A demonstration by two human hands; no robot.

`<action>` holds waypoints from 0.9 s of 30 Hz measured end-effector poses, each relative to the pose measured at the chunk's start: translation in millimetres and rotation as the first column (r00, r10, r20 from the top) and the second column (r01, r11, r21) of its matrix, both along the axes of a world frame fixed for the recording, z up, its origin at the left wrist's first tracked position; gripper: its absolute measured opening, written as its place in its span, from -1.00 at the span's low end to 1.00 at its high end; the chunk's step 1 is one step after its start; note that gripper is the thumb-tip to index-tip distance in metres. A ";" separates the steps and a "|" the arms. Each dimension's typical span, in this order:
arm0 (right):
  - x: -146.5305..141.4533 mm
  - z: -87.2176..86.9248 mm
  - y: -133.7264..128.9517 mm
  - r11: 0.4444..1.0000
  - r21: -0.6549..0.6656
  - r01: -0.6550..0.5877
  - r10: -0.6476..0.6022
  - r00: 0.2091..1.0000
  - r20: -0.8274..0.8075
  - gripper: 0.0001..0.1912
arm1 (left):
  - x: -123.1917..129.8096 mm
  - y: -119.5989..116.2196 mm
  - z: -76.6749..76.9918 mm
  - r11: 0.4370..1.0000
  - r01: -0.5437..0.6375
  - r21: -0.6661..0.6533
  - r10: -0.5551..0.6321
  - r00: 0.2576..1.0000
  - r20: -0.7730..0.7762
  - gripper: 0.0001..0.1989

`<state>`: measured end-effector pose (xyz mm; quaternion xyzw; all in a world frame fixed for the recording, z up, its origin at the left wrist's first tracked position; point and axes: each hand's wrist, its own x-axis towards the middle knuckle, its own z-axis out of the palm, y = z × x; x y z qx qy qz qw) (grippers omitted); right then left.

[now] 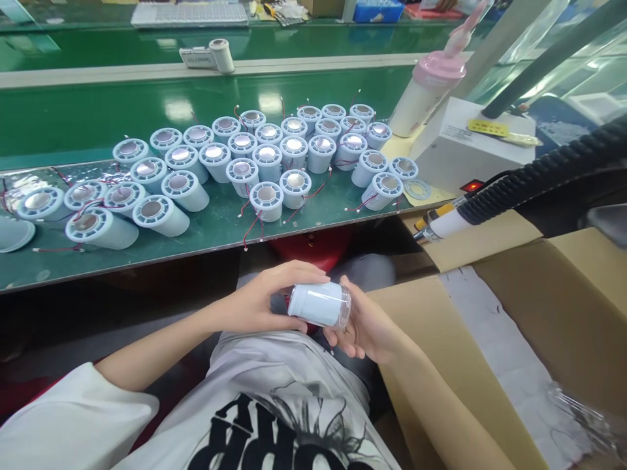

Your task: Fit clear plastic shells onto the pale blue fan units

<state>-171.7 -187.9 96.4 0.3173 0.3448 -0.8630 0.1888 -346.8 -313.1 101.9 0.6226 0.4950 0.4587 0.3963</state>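
Observation:
A pale blue cylinder (pixel 317 303) with a clear plastic cover at its right end lies sideways between my hands, above my lap. My left hand (pixel 267 297) grips its left end, thumb and fingers on opposite sides. Around the clear right end, my right hand (pixel 360 323) is curled, its lower fingers partly bent beneath. Several similar light blue cylinders (pixel 267 201) with round metal centres and thin red wires stand or lean on the green bench (pixel 210 236) in front of me.
An open cardboard box (pixel 421 320) is at my right. Behind it are a black ribbed hose (pixel 539 170), a grey-white unit (pixel 458 147) with a red switch, and a pink-lidded bottle (pixel 421 91). A small white device (pixel 206 57) rests on the rear ledge.

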 end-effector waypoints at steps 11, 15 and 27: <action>27.4 -13.7 -2.7 0.206 0.815 0.541 0.349 0.737 -0.578 -0.39 | 8.4 -1.8 12.5 0.941 -0.031 -0.337 0.105 0.973 0.205 -0.35; 28.8 -8.5 -2.5 0.663 0.612 0.432 0.023 0.805 -0.593 -0.42 | 3.5 -0.9 16.4 0.967 0.025 -0.255 0.015 0.988 0.153 -0.23; 24.5 -15.1 -1.2 0.713 0.639 0.288 0.000 0.912 -0.411 -0.51 | -1.9 5.0 -1.9 0.811 0.161 -0.562 0.122 0.894 0.431 -0.29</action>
